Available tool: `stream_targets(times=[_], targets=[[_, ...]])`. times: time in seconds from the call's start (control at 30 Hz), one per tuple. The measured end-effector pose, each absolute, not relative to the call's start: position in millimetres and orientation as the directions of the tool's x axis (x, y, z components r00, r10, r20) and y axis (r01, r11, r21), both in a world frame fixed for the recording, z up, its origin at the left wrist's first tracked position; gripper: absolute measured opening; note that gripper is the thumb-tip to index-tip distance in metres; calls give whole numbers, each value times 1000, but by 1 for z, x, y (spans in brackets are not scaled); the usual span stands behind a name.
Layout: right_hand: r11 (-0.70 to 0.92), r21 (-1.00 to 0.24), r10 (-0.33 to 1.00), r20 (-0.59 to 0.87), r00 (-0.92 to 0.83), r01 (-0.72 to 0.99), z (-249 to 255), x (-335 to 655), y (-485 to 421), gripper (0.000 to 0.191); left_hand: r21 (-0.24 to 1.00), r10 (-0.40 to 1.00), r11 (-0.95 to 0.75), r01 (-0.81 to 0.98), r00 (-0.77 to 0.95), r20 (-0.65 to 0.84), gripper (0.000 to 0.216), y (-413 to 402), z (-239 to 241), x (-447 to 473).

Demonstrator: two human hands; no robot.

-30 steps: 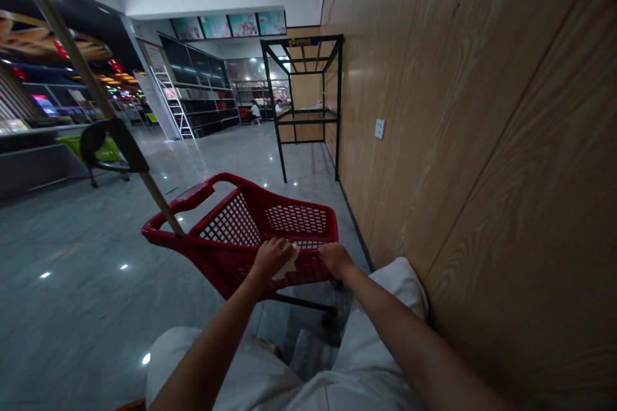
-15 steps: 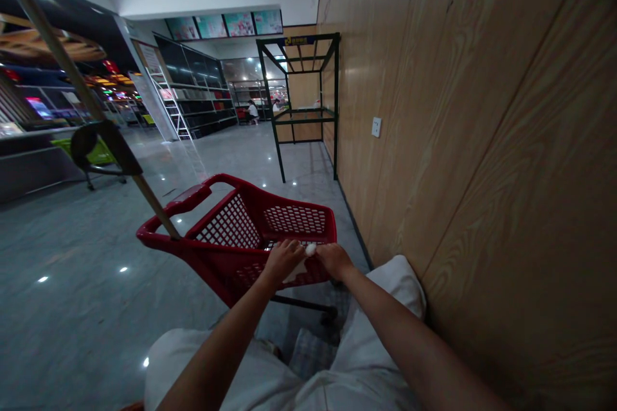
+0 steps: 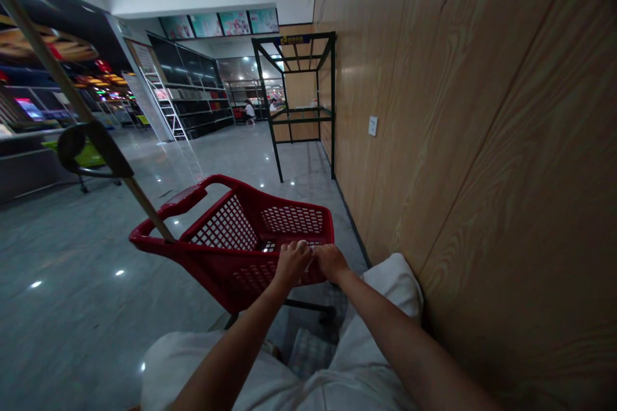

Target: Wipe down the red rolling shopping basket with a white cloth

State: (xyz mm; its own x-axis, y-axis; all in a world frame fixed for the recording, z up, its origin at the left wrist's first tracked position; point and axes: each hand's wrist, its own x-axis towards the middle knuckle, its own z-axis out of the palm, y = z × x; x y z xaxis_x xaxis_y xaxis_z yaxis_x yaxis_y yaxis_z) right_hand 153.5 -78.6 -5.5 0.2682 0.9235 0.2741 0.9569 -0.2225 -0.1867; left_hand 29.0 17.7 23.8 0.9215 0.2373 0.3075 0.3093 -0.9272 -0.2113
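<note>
A red plastic shopping cart stands on the grey floor just ahead of my knees. Both my hands rest on its near rim, side by side and touching. My left hand is curled, fingers closed over the rim and over a white cloth that is almost entirely hidden beneath them. My right hand grips the same rim just to the right, fingers bent over the edge. A long wooden pole with a black fitting leans out of the cart's far left corner.
A wood-panelled wall with a white socket runs close along my right. A black metal rack stands against it farther on. A ladder, a green cart and distant seated people lie beyond the glossy floor.
My left hand slid right along the cart's rim until it met my right hand. The white cloth, plainly visible under it before, is now nearly covered.
</note>
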Motion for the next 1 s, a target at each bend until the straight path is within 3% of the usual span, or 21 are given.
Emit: stream_targets(times=[0.13, 0.4, 0.67, 0.8, 1.0], targets=[[-170, -157, 950, 238, 204, 973, -1, 163, -83, 26, -256, 146, -943, 211, 957, 251, 19, 42, 28, 12], [-176, -122, 941, 269, 204, 977, -5, 170, -82, 25, -354, 266, -860, 367, 915, 304, 14, 138, 64, -97], [-241, -123, 919, 290, 267, 963, -13, 161, -78, 28, -254, 252, -913, 319, 932, 262, 16, 65, 31, -7], [-226, -143, 925, 279, 259, 963, -8, 162, -80, 27, -245, 255, -907, 342, 910, 327, 19, 25, 10, 36], [-174, -109, 956, 220, 194, 979, -1, 175, -86, 25, -315, 134, -920, 233, 943, 304, 22, 74, 23, -10]])
